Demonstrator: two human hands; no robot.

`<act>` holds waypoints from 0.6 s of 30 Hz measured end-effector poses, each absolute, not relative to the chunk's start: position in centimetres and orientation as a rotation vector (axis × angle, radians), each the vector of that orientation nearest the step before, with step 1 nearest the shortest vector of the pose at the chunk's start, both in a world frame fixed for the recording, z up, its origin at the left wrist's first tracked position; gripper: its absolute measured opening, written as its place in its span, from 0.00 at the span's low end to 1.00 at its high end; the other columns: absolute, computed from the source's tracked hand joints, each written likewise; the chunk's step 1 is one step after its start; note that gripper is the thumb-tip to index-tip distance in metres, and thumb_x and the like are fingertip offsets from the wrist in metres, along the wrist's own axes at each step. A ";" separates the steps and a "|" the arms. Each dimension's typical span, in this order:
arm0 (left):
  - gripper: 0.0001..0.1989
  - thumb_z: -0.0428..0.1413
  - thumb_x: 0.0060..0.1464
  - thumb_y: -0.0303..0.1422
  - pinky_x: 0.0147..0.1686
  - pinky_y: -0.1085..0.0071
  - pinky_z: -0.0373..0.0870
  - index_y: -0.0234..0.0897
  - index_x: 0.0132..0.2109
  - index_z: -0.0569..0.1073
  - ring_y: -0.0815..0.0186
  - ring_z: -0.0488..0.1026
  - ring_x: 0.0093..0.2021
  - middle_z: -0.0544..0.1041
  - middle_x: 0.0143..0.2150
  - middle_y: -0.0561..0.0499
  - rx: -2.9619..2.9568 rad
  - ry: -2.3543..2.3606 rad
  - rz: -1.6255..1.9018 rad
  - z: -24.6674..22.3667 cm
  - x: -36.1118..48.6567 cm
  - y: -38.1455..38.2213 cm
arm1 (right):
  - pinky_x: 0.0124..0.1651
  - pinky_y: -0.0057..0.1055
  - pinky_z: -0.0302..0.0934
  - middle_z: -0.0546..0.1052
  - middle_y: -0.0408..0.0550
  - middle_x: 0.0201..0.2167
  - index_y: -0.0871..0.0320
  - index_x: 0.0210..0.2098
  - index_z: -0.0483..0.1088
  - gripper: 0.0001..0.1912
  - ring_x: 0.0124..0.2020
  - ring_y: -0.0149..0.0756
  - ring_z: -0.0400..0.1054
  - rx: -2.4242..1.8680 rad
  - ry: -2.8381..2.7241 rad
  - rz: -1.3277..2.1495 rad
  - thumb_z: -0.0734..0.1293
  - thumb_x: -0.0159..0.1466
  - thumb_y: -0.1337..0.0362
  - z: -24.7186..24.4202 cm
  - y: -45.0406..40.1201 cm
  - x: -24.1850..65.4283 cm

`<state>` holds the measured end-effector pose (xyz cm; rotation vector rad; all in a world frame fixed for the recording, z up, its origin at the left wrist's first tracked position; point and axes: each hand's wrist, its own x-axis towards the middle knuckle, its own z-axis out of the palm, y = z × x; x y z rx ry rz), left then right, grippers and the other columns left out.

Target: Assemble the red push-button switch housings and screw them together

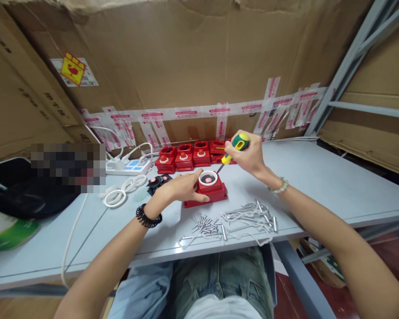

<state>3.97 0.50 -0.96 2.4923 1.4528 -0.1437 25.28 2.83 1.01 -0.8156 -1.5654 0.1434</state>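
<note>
A red housing (211, 194) with a white ring (208, 178) round its dark, round centre sits on the table. My left hand (182, 188) grips the housing from its left side, thumb along the front and fingers by the ring. In my right hand (248, 153) is a green and yellow screwdriver (241, 141), held tilted, its tip at the housing's back right edge near the ring. Small screws (205, 224) lie in a pile in front of the housing. To their right are metal rods with white cords (249, 215). Black parts (157, 182) lie beside my left hand.
Several red housings (184, 158) stand in a row at the back, before a taped cardboard wall (193, 66). On the left are loose white rings (115, 198), a power strip (133, 167), a cable and a black bag (53, 195). A metal frame (344, 66) rises at right.
</note>
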 end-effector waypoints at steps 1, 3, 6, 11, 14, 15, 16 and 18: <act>0.40 0.54 0.48 0.60 0.40 0.64 0.66 0.38 0.59 0.57 0.46 0.75 0.48 0.75 0.54 0.38 2.488 1.451 -0.144 -0.9 4.0 0.5 | 0.23 0.28 0.48 0.59 0.36 0.16 0.56 0.18 0.57 0.14 0.20 0.25 0.51 -0.807 -1.578 0.134 0.67 0.53 0.66 1.0 2.7 25.2; 0.41 0.54 0.48 0.59 0.42 0.64 0.66 0.38 0.60 0.57 0.46 0.74 0.49 0.75 0.54 0.38 2.484 1.448 -0.143 -0.9 4.0 0.4 | 0.23 0.27 0.48 0.60 0.36 0.16 0.56 0.19 0.58 0.13 0.20 0.25 0.51 -0.789 -1.605 0.117 0.67 0.53 0.66 1.0 2.5 25.2; 0.41 0.55 0.48 0.58 0.43 0.63 0.65 0.37 0.61 0.57 0.46 0.74 0.49 0.75 0.54 0.37 2.483 1.446 -0.140 -0.8 4.1 0.4 | 0.23 0.27 0.48 0.60 0.36 0.16 0.57 0.19 0.59 0.13 0.20 0.24 0.51 -0.771 -1.626 0.100 0.68 0.53 0.66 1.1 2.3 25.1; 0.43 0.54 0.48 0.59 0.43 0.63 0.65 0.36 0.62 0.56 0.47 0.74 0.48 0.75 0.53 0.37 2.488 1.444 -0.143 -0.8 4.0 0.4 | 0.22 0.27 0.48 0.60 0.36 0.16 0.57 0.19 0.58 0.13 0.19 0.24 0.51 -0.776 -1.624 0.097 0.67 0.54 0.66 1.0 2.1 25.2; 0.44 0.54 0.48 0.59 0.43 0.63 0.65 0.36 0.63 0.55 0.46 0.74 0.49 0.75 0.54 0.37 2.484 1.450 -0.140 -0.9 4.0 0.4 | 0.22 0.27 0.48 0.60 0.36 0.16 0.57 0.19 0.59 0.12 0.19 0.24 0.51 -0.779 -1.628 0.079 0.67 0.53 0.66 0.9 2.0 25.3; 0.44 0.54 0.48 0.59 0.43 0.63 0.66 0.36 0.63 0.55 0.46 0.74 0.49 0.75 0.54 0.37 2.482 1.452 -0.140 -0.9 4.0 0.4 | 0.22 0.27 0.48 0.61 0.36 0.16 0.57 0.19 0.59 0.12 0.19 0.24 0.51 -0.779 -1.630 0.075 0.68 0.53 0.66 0.9 2.0 25.3; 0.45 0.54 0.48 0.59 0.43 0.63 0.66 0.36 0.64 0.55 0.45 0.74 0.49 0.75 0.55 0.37 2.482 1.452 -0.141 -0.9 4.0 0.4 | 0.22 0.27 0.48 0.61 0.36 0.16 0.57 0.19 0.60 0.12 0.19 0.24 0.51 -0.776 -1.633 0.077 0.68 0.53 0.66 0.8 1.9 25.4; 0.46 0.54 0.47 0.60 0.43 0.63 0.66 0.36 0.64 0.54 0.45 0.74 0.50 0.74 0.55 0.37 2.478 1.456 -0.147 -0.9 4.0 0.5 | 0.21 0.27 0.49 0.62 0.36 0.16 0.57 0.20 0.61 0.11 0.18 0.25 0.52 -0.760 -1.648 0.093 0.68 0.53 0.66 0.8 1.9 25.5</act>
